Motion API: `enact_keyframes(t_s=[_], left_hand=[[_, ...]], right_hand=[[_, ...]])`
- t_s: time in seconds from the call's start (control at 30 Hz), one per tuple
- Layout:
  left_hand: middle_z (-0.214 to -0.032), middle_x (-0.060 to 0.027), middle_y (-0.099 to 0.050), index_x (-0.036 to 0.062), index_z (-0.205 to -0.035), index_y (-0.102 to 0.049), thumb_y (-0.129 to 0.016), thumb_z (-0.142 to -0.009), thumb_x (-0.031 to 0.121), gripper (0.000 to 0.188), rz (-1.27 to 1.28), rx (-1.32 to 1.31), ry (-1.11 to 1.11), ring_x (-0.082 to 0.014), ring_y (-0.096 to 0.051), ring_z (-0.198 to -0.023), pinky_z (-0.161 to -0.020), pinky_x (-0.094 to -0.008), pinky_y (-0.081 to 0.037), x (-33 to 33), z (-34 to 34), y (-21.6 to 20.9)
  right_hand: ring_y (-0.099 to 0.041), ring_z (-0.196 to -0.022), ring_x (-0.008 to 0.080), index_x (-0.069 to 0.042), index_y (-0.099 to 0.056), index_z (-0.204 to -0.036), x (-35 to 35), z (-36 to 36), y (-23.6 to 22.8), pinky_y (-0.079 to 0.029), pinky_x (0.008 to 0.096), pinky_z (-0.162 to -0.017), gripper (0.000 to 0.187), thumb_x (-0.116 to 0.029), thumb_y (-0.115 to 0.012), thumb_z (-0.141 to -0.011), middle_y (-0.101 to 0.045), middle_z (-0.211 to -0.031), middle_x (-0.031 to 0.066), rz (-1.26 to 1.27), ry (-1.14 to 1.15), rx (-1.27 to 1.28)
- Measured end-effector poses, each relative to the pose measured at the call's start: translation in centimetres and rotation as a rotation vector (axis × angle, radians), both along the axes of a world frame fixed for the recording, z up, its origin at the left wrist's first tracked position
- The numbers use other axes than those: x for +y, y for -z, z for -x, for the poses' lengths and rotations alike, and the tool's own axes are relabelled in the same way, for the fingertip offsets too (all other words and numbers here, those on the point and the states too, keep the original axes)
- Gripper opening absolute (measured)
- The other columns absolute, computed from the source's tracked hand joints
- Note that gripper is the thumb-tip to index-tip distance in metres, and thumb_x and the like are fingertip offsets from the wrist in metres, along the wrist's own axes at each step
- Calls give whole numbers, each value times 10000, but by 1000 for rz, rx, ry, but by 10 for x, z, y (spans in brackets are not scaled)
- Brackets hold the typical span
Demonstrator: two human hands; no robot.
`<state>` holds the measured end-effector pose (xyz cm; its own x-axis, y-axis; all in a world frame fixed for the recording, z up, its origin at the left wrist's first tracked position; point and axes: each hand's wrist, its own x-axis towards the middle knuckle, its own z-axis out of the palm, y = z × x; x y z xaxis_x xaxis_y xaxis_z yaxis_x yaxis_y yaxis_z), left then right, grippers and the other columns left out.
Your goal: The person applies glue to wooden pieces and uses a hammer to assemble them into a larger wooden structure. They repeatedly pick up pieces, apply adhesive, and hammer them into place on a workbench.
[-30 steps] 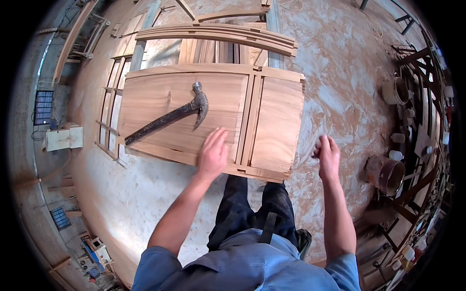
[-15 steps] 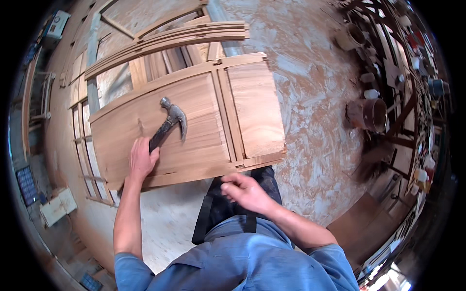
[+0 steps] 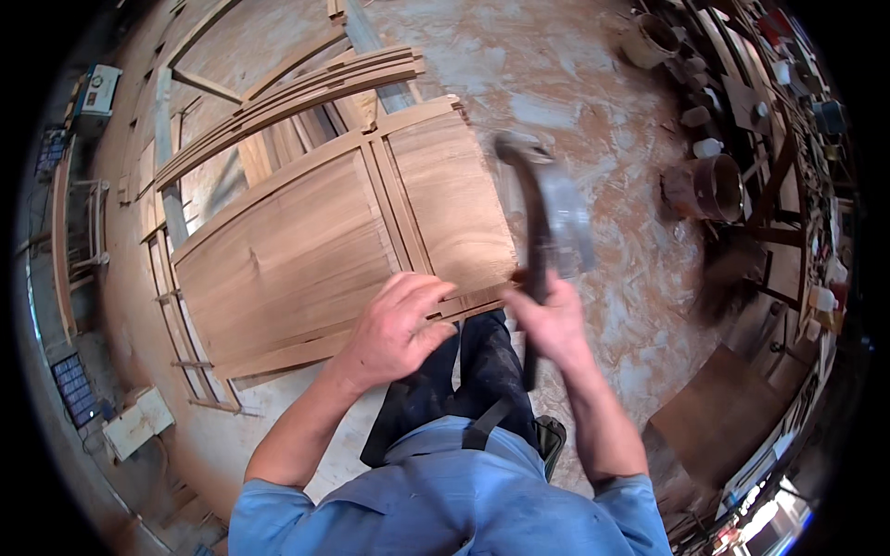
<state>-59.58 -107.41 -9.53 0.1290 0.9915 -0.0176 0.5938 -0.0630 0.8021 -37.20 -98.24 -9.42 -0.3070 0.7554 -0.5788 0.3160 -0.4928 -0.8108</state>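
Observation:
My right hand (image 3: 553, 322) is closed around the handle of a claw hammer (image 3: 536, 208). The hammer stands raised beside the right end of a wooden panel door (image 3: 297, 250), its head smeared by motion. At the door's near edge, my left hand (image 3: 389, 326) hovers over or rests on the bottom rail (image 3: 477, 301), close to where a crosspiece (image 3: 397, 204) meets it. Its fingers are bent and the thumb is apart from them. I see nothing between them, and whether they touch the wood I cannot tell.
Several long wooden strips (image 3: 297, 102) lie beyond the door, across a sawhorse-like frame (image 3: 171, 199). A slatted wooden frame (image 3: 181, 324) is at the left. Buckets (image 3: 709, 188) and a cluttered rack (image 3: 783, 199) line the right side. A brown board (image 3: 709, 408) lies lower right.
The hammer has gone from lying on the door under my left hand to being held up in my right hand. My left hand has moved right to the door's near rail.

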Motion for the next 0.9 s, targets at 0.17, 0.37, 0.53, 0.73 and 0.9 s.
enact_keyframes(t_s=[0.17,0.37,0.53,0.73,0.9], left_hand=[[-1466,-262,-344,-66,-1388,-363,-813,-703,221,868,259,481,-130,-455,-325,-1359,-1120,-504,-305,-78,13,44],[-1497,-266,-269,-40,-1411,-350,-843,-677,159,906,422,891,-396,-447,-283,-1383,-1117,-503,-305,-178,43,82],[-1378,-218,-373,2,-1398,-386,-836,-665,92,865,357,1009,-474,-415,-382,-1288,-1055,-473,-376,-216,81,97],[-1205,-146,-490,33,-1272,-525,-822,-648,119,697,262,972,-377,-346,-472,-1164,-980,-453,-416,-220,97,91],[-1003,-99,-550,64,-1035,-577,-725,-700,152,377,310,866,-267,-302,-525,-1037,-887,-419,-445,-219,104,79]], right_hand=[[-533,-487,98,-43,-571,-845,37,-60,25,-441,269,-459,191,-173,-709,-863,-543,-591,-1,80,19,-99],[-558,-556,104,-9,-588,-894,55,-59,57,-484,278,-490,221,-203,-691,-876,-588,-686,28,72,-14,-124],[-573,-639,105,7,-614,-985,74,-33,78,-495,284,-521,270,-230,-687,-879,-629,-785,39,-10,-114,-119],[-586,-673,112,-1,-618,-1021,87,-9,98,-492,288,-534,299,-250,-693,-872,-670,-850,57,-48,-205,-95],[-631,-649,133,-14,-580,-970,89,-6,100,-486,278,-533,282,-248,-695,-862,-678,-791,61,-128,-251,-149]])
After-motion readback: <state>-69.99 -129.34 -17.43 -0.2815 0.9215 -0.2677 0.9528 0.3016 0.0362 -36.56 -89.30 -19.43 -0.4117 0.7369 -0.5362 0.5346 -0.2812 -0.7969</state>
